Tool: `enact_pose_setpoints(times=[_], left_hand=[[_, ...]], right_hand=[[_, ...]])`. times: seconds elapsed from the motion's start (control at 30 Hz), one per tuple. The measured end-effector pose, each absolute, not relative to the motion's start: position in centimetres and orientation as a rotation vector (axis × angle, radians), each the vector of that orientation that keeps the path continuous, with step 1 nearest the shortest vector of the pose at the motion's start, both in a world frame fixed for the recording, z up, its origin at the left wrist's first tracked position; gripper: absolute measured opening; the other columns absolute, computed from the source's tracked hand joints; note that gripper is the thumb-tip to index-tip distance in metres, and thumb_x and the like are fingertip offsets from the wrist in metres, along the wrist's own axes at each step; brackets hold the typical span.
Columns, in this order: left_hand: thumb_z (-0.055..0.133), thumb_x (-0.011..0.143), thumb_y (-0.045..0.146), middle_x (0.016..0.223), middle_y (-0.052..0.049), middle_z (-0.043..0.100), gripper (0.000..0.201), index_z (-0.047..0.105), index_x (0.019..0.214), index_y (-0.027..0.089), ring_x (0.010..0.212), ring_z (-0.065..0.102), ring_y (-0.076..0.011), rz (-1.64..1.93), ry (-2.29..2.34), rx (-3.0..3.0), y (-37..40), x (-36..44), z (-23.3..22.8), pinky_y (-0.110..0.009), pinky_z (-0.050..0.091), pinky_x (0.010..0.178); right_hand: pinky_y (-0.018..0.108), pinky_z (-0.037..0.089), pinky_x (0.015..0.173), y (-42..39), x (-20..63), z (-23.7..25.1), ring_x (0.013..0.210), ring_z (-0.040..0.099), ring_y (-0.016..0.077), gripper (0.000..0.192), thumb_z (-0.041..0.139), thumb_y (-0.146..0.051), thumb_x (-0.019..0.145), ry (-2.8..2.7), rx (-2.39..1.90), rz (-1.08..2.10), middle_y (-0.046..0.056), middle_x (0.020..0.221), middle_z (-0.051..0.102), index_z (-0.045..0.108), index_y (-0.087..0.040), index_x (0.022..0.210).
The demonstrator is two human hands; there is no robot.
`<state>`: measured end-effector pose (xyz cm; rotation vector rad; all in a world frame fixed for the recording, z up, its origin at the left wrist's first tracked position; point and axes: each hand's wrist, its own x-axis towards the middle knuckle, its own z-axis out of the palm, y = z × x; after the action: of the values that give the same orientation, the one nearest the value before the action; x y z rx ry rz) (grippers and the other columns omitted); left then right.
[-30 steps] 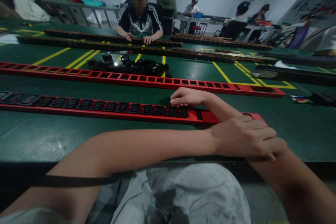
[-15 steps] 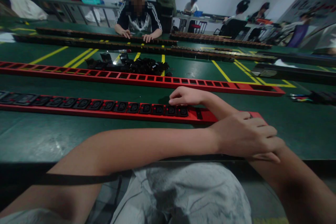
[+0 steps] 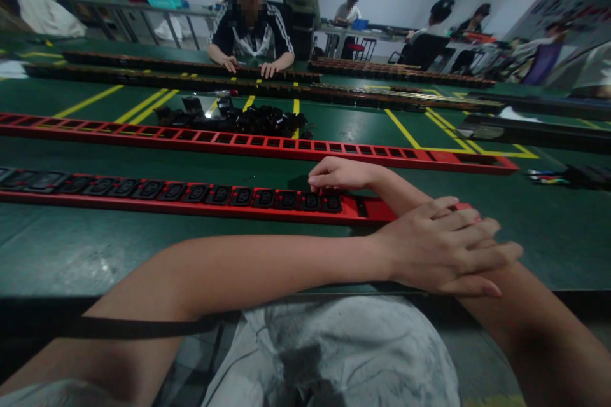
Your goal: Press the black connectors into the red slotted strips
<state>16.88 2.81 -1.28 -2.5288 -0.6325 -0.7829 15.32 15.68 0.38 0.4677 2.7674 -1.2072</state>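
My left hand (image 3: pixel 443 248) lies across my right forearm, its fingers loosely spread and holding nothing. Beyond it, my right hand (image 3: pixel 341 173) rests at the far edge of a red metal strip (image 3: pixel 351 206) near its right end. Its fingers are bent and slightly apart, with nothing visible in them. Black power sockets (image 3: pixel 243 196) sit in a row along this strip, the last few just beside my right fingertips. My forearms hide part of the strip's right end.
A second red strip (image 3: pixel 281 145) with bare square openings lies farther back. Behind it are a heap of black parts (image 3: pixel 258 119) and long dark strips (image 3: pixel 353 94). A co-worker (image 3: pixel 251 28) sits opposite, hands on a strip. Wires (image 3: pixel 548 177) lie at right.
My left hand has loosened from around my right forearm, and its fingers have spread and lifted a little. My right fingers have shifted slightly; the strips have stayed put.
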Motion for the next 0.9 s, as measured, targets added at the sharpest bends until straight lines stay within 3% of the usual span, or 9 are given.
enact_pose_setpoints(times=[0.13, 0.47, 0.9], left_hand=[[0.022, 0.100, 0.055, 0.135, -0.011, 0.057, 0.062, 0.049, 0.141, 0.017, 0.123, 0.052, -0.0269, -0.752, -0.600, -2.601, 2.72, 16.85, -1.16, -0.045, 0.035, 0.104], [0.022, 0.101, 0.049, 0.133, -0.010, 0.058, 0.057, 0.052, 0.137, 0.017, 0.120, 0.052, -0.0263, -0.754, -0.601, -2.655, 2.75, 16.75, -0.97, -0.045, 0.035, 0.102], [0.024, 0.101, 0.050, 0.134, -0.011, 0.057, 0.056, 0.052, 0.138, 0.018, 0.121, 0.051, -0.0269, -0.693, -0.604, -2.665, 2.72, 16.78, -0.74, -0.046, 0.035, 0.101]], right_hand=[[0.024, 0.024, 0.049, 15.41, 15.20, 0.57, 0.051, 0.032, 0.0074, 0.040, 0.050, -0.043, 0.093, 2.781, 0.433, -1.182, -0.005, 0.057, 0.035, 0.049, -0.016, 0.064], [0.024, 0.023, 0.050, 15.20, 15.11, 0.92, 0.050, 0.031, 0.0072, 0.042, 0.050, -0.045, 0.093, 2.793, 0.448, -1.104, -0.006, 0.056, 0.033, 0.044, -0.017, 0.061], [0.024, 0.025, 0.048, 15.15, 15.16, 0.85, 0.048, 0.036, 0.0071, 0.043, 0.052, -0.049, 0.092, 2.746, 0.468, -1.133, -0.005, 0.053, 0.042, 0.049, -0.016, 0.064]])
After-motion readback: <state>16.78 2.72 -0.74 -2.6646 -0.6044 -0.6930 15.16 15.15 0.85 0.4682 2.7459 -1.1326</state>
